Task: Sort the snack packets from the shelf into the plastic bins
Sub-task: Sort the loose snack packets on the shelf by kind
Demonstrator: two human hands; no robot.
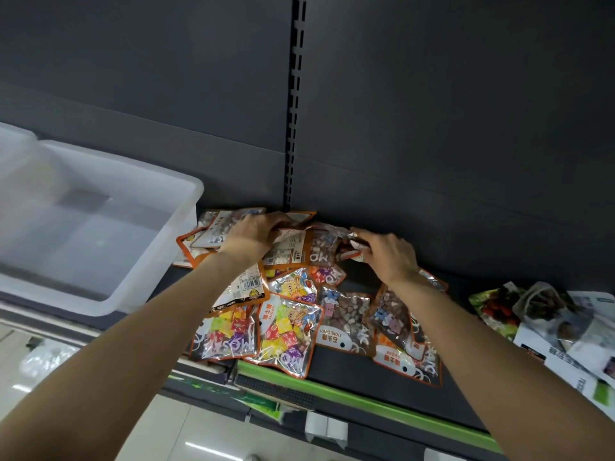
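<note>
Both hands reach to the back of the dark shelf [349, 367]. The left hand [254, 234] curls its fingers over an orange-edged candy packet [289, 249] in a closed grip. The right hand [387, 254] pinches the crumpled far end of a brown stone-candy packet [327, 244], touching the first one. More candy packets [283, 331] lie scattered between the forearms near the green shelf edge [332, 392]. A clear plastic bin [100, 227] stands on the shelf to the left, just beside the pile.
</note>
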